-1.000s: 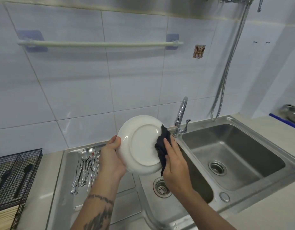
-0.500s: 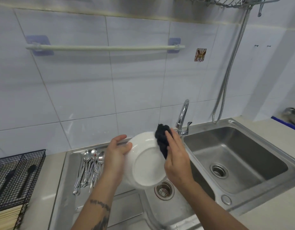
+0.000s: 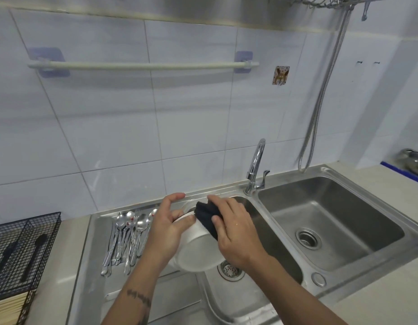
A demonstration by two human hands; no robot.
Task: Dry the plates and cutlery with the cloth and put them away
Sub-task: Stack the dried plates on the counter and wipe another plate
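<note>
Left hand [image 3: 167,227], lower centre of frame: forearm enters from the bottom edge, thumb pressed on the plate's underside, fingers reaching over its upper rim, index finger raised; the hand holds the plate. Plate [image 3: 198,249]: one, white, tilted with its underside toward the camera, held over the left basin of the sink [image 3: 358,281].

Right hand [image 3: 234,233], just right of the plate: forearm enters from the lower right, fingers and thumb curled round the cloth [image 3: 207,215], pinching it against the plate's upper rim. Cloth: one, black, bunched.

Cutlery [image 3: 127,239]: one loose bundle on the draining board at lower left, just beside the left hand, not touching it. Several spoon bowls and one fork head show; exact count cannot be told, as the handles overlap.

Sink basins: two. Faucet [image 3: 256,166]: one, between them at the back rim. Wire basket [image 3: 20,252]: one, black, at far left.
</note>
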